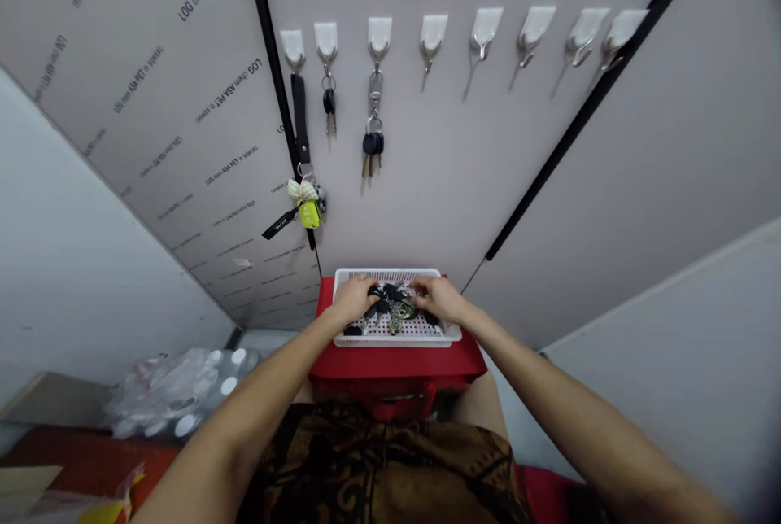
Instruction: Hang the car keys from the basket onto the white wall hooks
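Note:
My left hand (357, 299) reaches into a white plastic basket (448, 334) from the left, its fingers curled onto black-headed keys (381, 301). On the other side my right hand (440, 299) has its thumb and fingers drawn together at the edge of the same pile. What sits between those fingertips is too small to make out. A green and gold keychain (399, 312) lies between the hands among the keys. Another black key piece (352, 330) rests at the basket's near left corner.
The basket stands on a red stool (390, 363) between my knees. On the wall ahead is a row of white hooks (379, 37); the left three carry a black strap (300, 121) with a yellow-green fob, a small key ring (329, 101) and a larger bunch (373, 143). Wrapped bottles (183, 394) lie at left.

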Demonstrator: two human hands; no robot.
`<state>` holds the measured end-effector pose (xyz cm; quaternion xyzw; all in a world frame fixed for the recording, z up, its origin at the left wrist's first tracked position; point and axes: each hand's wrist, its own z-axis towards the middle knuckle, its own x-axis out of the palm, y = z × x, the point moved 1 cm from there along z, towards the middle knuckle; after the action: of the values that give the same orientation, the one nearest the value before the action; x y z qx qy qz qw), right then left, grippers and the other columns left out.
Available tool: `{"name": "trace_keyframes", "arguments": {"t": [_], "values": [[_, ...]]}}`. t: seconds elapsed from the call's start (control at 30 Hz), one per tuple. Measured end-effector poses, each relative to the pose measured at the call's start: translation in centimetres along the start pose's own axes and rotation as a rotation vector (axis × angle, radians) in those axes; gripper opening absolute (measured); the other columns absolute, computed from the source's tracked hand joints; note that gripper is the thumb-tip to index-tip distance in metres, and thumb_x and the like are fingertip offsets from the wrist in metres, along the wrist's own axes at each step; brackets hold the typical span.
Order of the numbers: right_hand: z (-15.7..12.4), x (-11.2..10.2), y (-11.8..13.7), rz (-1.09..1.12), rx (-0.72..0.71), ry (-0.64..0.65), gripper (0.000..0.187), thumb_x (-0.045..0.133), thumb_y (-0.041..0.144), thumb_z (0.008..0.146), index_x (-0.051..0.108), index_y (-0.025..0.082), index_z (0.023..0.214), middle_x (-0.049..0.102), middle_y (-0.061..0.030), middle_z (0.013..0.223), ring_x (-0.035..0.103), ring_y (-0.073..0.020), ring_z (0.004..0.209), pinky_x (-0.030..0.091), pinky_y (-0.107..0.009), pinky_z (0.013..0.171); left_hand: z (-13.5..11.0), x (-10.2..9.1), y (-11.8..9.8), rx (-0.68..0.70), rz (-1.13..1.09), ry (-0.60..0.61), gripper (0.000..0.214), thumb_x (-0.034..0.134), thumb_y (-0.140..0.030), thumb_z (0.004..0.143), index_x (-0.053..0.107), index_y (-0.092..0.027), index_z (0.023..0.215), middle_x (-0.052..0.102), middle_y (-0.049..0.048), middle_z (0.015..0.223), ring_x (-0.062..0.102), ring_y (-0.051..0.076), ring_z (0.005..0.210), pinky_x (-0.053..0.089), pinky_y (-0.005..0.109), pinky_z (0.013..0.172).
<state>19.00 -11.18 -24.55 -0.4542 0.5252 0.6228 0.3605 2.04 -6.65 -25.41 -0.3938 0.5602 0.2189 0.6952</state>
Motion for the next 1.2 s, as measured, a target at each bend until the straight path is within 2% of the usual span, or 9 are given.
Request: {"name": "trace_keyframes", "arguments": {"t": [0.07, 0.17, 0.33, 0.43, 0.6, 0.8, 1.0, 1.07, 1.2], "values": [[-0.4, 0.6, 0.6, -0.088, -0.051, 0.062, 0.036, 0.053, 0.030, 0.054, 0.053, 0.016, 0.088, 0.056, -0.0074, 0.082, 0.049, -0.0185, 0.076, 0.035, -0.025, 0.065, -0.2, -0.1, -0.2, 0.016, 0.002, -0.002, 0.022, 0.041, -0.024, 0.068, 0.049, -0.020, 0.088, 0.052, 0.0032, 0.090, 0.046, 0.015, 0.083, 0.036, 0.024, 0.070], [-0.7, 1.4, 1.4, -0.178, 0.025, 0.016, 0.047, 0.056, 0.033, 0.050, 0.050, 0.017, 0.094, 0.054, -0.0096, 0.086, 0.048, -0.0207, 0.077, 0.034, -0.028, 0.065, -0.5, -0.4, -0.5, -0.012, 0.048, 0.035, 0.022, 0.038, -0.023, 0.068, 0.051, -0.021, 0.086, 0.054, 0.0036, 0.089, 0.047, 0.016, 0.083, 0.036, 0.025, 0.069], [-0.6, 1.3, 1.2, -0.024, -0.012, 0.001, 0.023, 0.047, 0.028, 0.059, 0.055, 0.017, 0.078, 0.056, -0.0040, 0.070, 0.048, -0.0128, 0.062, 0.033, -0.021, 0.056, -0.9, -1.6, -0.6, -0.056, 0.092, 0.065, 0.020, 0.038, -0.021, 0.067, 0.054, -0.020, 0.079, 0.057, 0.0055, 0.082, 0.050, 0.017, 0.078, 0.037, 0.027, 0.068], [-0.5, 0.3, 0.8, 0.125, 0.004, -0.017, 0.020, 0.043, 0.031, 0.062, 0.055, 0.017, 0.070, 0.054, 0.0002, 0.058, 0.044, -0.0091, 0.052, 0.032, -0.019, 0.049, -1.0, -2.0, -1.0, -0.036, 0.087, 0.041, 0.022, 0.040, -0.015, 0.064, 0.055, -0.019, 0.079, 0.057, 0.0059, 0.084, 0.048, 0.018, 0.082, 0.036, 0.028, 0.071], [-0.1, -2.1, 1.3, 0.358, -0.051, -0.077, 0.027, 0.035, 0.034, 0.068, 0.052, 0.015, 0.058, 0.045, 0.0039, 0.047, 0.038, -0.0071, 0.045, 0.029, -0.018, 0.044, -0.6, -1.1, -2.5, 0.126, -0.286, -0.037, 0.037, 0.048, -0.017, 0.058, 0.047, -0.016, 0.095, 0.052, 0.0053, 0.097, 0.044, 0.016, 0.088, 0.033, 0.027, 0.078], [0.6, -4.2, 2.0, 0.582, -0.119, -0.202, 0.024, 0.037, 0.034, 0.069, 0.051, 0.014, 0.065, 0.052, -0.0007, 0.067, 0.046, -0.0102, 0.066, 0.035, -0.021, 0.061, 1.1, 0.6, -3.0, 0.000, -0.854, 0.031, 0.037, 0.045, -0.009, 0.059, 0.044, -0.011, 0.096, 0.054, 0.0066, 0.086, 0.049, 0.010, 0.073, 0.038, 0.022, 0.067], [0.8, -4.4, 3.0, 0.859, 0.026, -0.176, 0.025, 0.040, 0.038, 0.065, 0.045, 0.014, 0.058, 0.043, 0.0039, 0.050, 0.041, -0.0062, 0.045, 0.037, -0.020, 0.046, 0.8, 1.4, -3.2, 0.007, -0.952, 0.166, 0.018, 0.047, -0.014, 0.058, 0.053, -0.010, 0.075, 0.053, -0.0004, 0.063, 0.045, 0.008, 0.058, 0.036, 0.020, 0.060], [1.0, -4.5, 3.1, 0.923, 0.086, -0.184, 0.025, 0.041, 0.039, 0.064, 0.045, 0.014, 0.059, 0.044, 0.0037, 0.051, 0.042, -0.0061, 0.044, 0.037, -0.019, 0.043, 0.5, 1.1, -3.5, 0.019, -0.991, 0.162, 0.014, 0.044, -0.018, 0.061, 0.053, -0.010, 0.067, 0.051, -0.0019, 0.059, 0.044, 0.007, 0.057, 0.035, 0.020, 0.060], [1.4, -4.3, 2.1, 0.942, 0.204, -0.266, 0.025, 0.043, 0.039, 0.062, 0.044, 0.014, 0.057, 0.043, 0.0040, 0.049, 0.043, -0.0061, 0.042, 0.036, -0.019, 0.040, 0.6, -0.6, -3.5, 0.034, -0.988, 0.114, 0.023, 0.040, -0.030, 0.064, 0.053, -0.011, 0.060, 0.048, -0.0033, 0.054, 0.041, 0.006, 0.053, 0.033, 0.018, 0.056]]}}
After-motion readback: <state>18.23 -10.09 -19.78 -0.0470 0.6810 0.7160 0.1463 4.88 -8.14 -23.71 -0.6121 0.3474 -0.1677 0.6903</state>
